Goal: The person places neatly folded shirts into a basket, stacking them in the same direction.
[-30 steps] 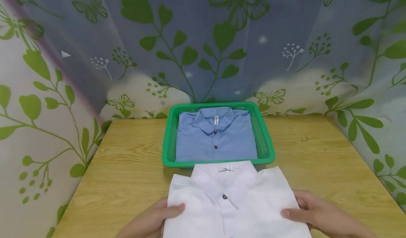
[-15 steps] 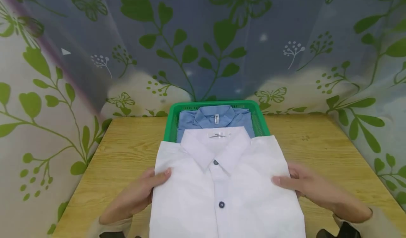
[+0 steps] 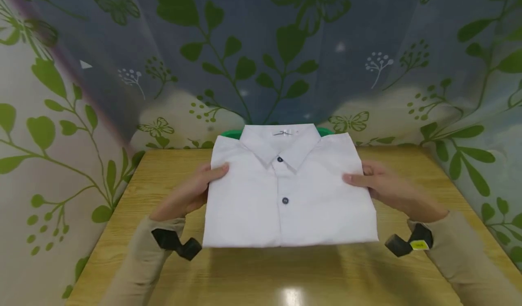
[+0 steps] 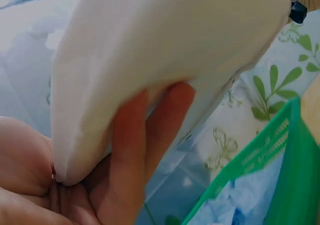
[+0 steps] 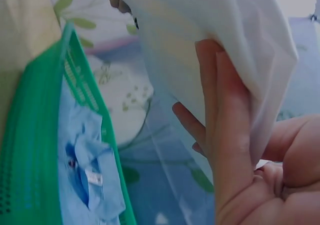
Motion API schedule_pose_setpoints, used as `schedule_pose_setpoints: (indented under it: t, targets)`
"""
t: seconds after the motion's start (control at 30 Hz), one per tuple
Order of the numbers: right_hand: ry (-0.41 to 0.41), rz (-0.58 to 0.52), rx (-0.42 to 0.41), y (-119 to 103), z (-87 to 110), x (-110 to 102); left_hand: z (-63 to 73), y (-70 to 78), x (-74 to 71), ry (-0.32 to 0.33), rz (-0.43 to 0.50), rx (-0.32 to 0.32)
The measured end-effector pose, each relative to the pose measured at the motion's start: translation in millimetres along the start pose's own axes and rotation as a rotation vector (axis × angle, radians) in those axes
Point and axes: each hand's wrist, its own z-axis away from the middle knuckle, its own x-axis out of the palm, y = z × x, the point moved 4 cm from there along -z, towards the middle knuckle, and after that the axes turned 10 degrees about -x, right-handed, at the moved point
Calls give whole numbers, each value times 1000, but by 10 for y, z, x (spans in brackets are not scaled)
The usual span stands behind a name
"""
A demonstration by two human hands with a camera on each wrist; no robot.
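Note:
A folded white shirt [image 3: 248, 197] with a collar and dark buttons is held up level above the table, in front of and over a green basket [image 5: 35, 130]. My left hand [image 3: 200, 183] grips its left edge, thumb on top and fingers spread beneath, as the left wrist view shows. On the opposite edge my right hand [image 3: 375, 179] holds it the same way, fingers [image 5: 232, 120] under the cloth. Inside the basket lies a folded blue shirt [image 5: 100, 180], seen in the right wrist view. In the head view the white shirt hides it and most of the basket.
The wooden table [image 3: 261, 279] carries the basket near its back edge. A curtain [image 3: 261, 52] printed with leaves and butterflies hangs behind and along both sides. Dark wrist cameras [image 3: 177, 245] sit on both sleeves.
Both hands have moved forward and up with the white shirt, from in front of the basket to over it. The blue shirt and most of the basket are now covered in the head view.

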Motion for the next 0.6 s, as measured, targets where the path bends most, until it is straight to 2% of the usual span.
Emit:
schedule_pose_setpoints:
  t: [0.27,0.43,0.6]
  targets:
    - [105,-30,98,195,-459,-316,-437,129,-212,-17,-42,16]
    - [105,-1,150,336,-691,-446,-661,136,-339,-16,-97,14]
    - [92,-6,187,470,-869,-508,-823,108,-442,14,-131,-17]
